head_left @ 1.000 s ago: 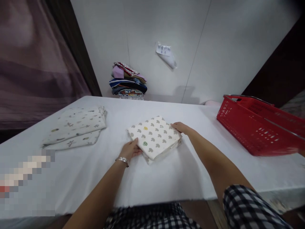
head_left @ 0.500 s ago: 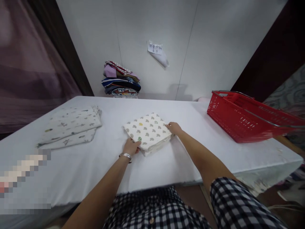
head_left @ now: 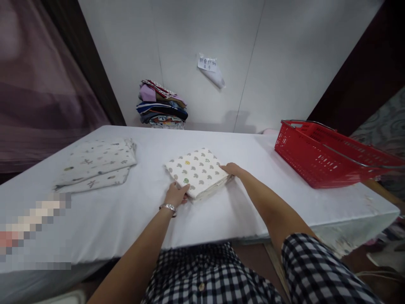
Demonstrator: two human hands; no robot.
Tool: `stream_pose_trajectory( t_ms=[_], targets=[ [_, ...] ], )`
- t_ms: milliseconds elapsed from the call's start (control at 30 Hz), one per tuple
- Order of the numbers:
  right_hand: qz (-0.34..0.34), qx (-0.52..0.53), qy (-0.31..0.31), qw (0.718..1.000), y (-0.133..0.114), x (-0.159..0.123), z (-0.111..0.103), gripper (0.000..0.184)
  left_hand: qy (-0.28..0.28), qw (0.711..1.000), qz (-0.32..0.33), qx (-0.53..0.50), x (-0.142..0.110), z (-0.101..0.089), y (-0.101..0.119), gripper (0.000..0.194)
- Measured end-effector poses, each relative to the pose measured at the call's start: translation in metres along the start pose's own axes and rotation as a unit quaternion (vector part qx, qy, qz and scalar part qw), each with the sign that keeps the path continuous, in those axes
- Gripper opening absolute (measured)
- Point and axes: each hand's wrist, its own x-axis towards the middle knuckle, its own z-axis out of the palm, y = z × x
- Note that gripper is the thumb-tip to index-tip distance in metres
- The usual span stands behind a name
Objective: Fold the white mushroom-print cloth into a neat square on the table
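Note:
A white cloth with a grey mushroom print, folded into a thick square, lies at the middle of the table. My left hand pinches its near left corner, thumb on top and the fingers partly hidden below. At the right edge, my right hand grips the folded layers, its thumb over the top and the other fingers out of sight underneath. To the left lies another folded white cloth with a sparse plant print, touched by neither hand.
A red plastic basket stands at the table's right end. Against the wall at the back rises a stack of folded clothes. The white-covered table ends close to my body. A paper note hangs on the wall.
Both hands keep their places on the mushroom-print cloth. Its near layers sit slightly more even at the left hand's corner. The view has shifted a little.

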Motion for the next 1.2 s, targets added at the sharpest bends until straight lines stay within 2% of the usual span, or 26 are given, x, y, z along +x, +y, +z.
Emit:
stream_pose_trajectory(
  t_ms=[100, 167, 233, 300, 367, 433, 500, 567, 600, 667, 800, 967, 1200],
  targets=[
    [0.046, 0.06, -0.024, 0.997, 0.001, -0.001, -0.002, 0.055, -0.004, 0.999, 0.001, 0.043, 0.0, -0.002, 0.0, 0.086],
    [0.064, 0.116, -0.028, 0.991, 0.005, -0.003, -0.004, 0.055, 0.0, 0.998, 0.026, 0.065, -0.002, -0.004, -0.003, 0.089],
    [0.072, 0.185, -0.049, 0.979, 0.01, -0.004, -0.005, 0.055, 0.022, 0.992, 0.078, 0.097, -0.006, -0.005, -0.008, 0.088],
    [0.073, 0.246, -0.084, 0.963, 0.015, -0.007, -0.006, 0.055, 0.069, 0.973, 0.158, 0.154, -0.011, -0.007, -0.013, 0.083],
    [0.075, 0.286, -0.115, 0.948, 0.018, -0.01, -0.006, 0.053, 0.117, 0.93, 0.265, 0.225, -0.018, -0.009, -0.017, 0.074],
    [0.079, 0.316, -0.137, 0.935, 0.02, -0.013, -0.006, 0.05, 0.119, 0.867, 0.386, 0.293, -0.022, -0.011, -0.021, 0.062],
    [0.078, 0.348, -0.152, 0.922, 0.021, -0.016, -0.006, 0.044, 0.055, 0.797, 0.486, 0.355, -0.025, -0.013, -0.026, 0.055],
    [0.071, 0.375, -0.157, 0.911, 0.021, -0.018, -0.006, 0.039, -0.027, 0.74, 0.534, 0.408, -0.025, -0.015, -0.029, 0.056],
    [0.065, 0.385, -0.158, 0.907, 0.021, -0.019, -0.006, 0.037, -0.053, 0.722, 0.541, 0.428, -0.024, -0.016, -0.03, 0.058],
    [0.054, 0.4, -0.162, 0.9, 0.021, -0.019, -0.007, 0.035, -0.072, 0.706, 0.538, 0.454, -0.021, -0.018, -0.03, 0.057],
    [0.042, 0.428, -0.18, 0.885, 0.021, -0.016, -0.012, 0.029, -0.075, 0.688, 0.548, 0.47, -0.017, -0.02, -0.024, 0.054],
    [0.042, 0.458, -0.203, 0.865, 0.019, -0.01, -0.022, 0.019, -0.081, 0.651, 0.58, 0.483, -0.014, -0.018, -0.02, 0.063],
    [0.047, 0.489, -0.174, 0.854, 0.019, -0.011, -0.024, 0.014, -0.086, 0.623, 0.605, 0.489, -0.009, -0.02, -0.025, 0.068]
  ],
)
